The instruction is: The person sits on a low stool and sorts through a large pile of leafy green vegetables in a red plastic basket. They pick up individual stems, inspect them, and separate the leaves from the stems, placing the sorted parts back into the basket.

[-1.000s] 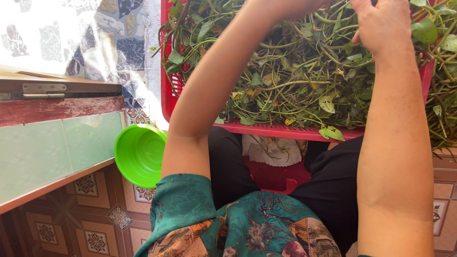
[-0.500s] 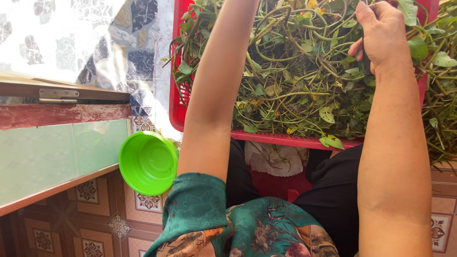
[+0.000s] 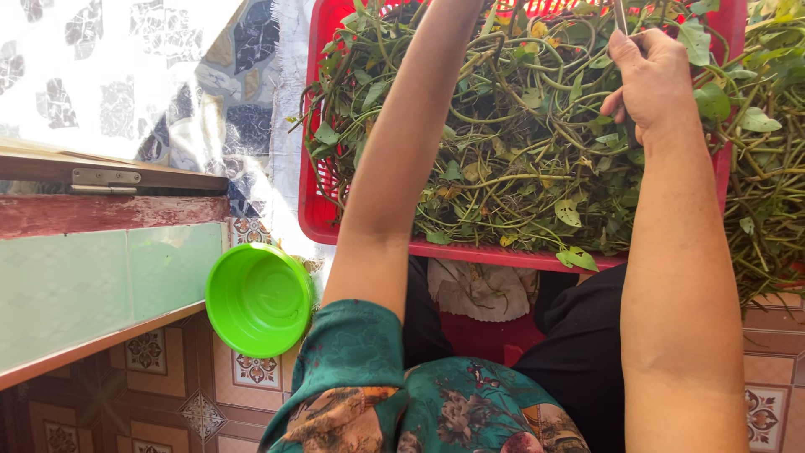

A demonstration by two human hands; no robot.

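Observation:
A red plastic basket (image 3: pixel 314 210) heaped with green leafy vine stems (image 3: pixel 511 134) stands in front of my knees. My right hand (image 3: pixel 650 84) is closed around a thin green stem above the heap at the upper right. My left arm (image 3: pixel 402 151) reaches up over the basket, and my left hand is cut off by the top edge of the view. More stems (image 3: pixel 767 176) hang over the basket's right side.
An empty bright green plastic bowl (image 3: pixel 258 298) lies on the patterned tile floor (image 3: pixel 155 352) to the left of my lap. A wooden and glass door panel (image 3: pixel 92 252) with a metal hinge runs along the left. A white cloth (image 3: pixel 482 289) lies under the basket.
The view has shifted so that the basket and bowl sit lower in the frame. My right hand has closed on a stem; my left hand has stayed out of view.

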